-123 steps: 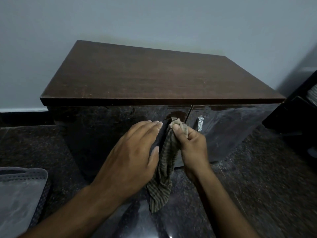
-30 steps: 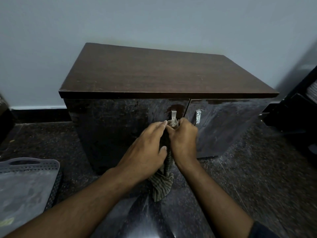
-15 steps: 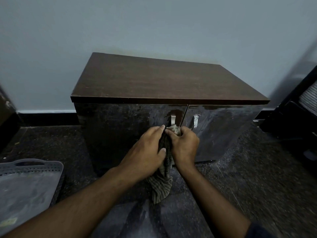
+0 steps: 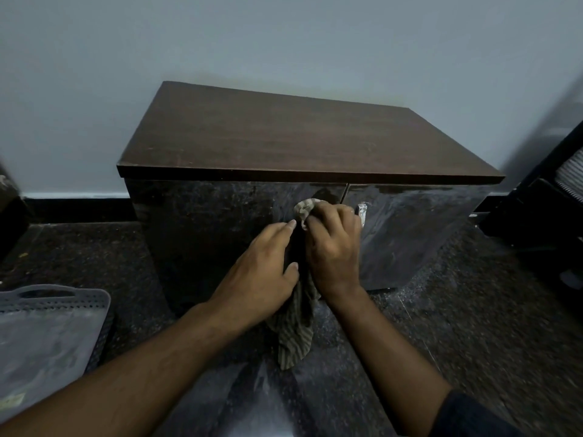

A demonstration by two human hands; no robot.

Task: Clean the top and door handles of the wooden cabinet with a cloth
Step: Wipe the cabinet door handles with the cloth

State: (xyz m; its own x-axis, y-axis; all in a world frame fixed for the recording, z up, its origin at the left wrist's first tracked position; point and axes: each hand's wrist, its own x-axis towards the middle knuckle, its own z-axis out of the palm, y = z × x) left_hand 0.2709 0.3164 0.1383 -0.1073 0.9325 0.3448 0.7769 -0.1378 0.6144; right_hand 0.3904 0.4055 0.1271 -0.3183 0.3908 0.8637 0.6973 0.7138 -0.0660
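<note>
**Cloth climbs to the top of the left door handle**

Since a moment ago the right hand (image 4: 334, 247) has slid the cloth (image 4: 296, 326) up, covering the handle. Its fingers (image 4: 328, 217) pinch the cloth; the left hand (image 4: 262, 272) presses flat on the cabinet (image 4: 220, 234) door. Best to rub along the handle's upright length. The cloth hangs lengthwise toward the floor.

head view | looks forward and down | close above cabinet (image 4: 303, 137) front

Matt wood cabinet top (image 4: 296, 134), glossy doors (image 4: 410, 234), striped woven cloth (image 4: 296, 335).
</note>
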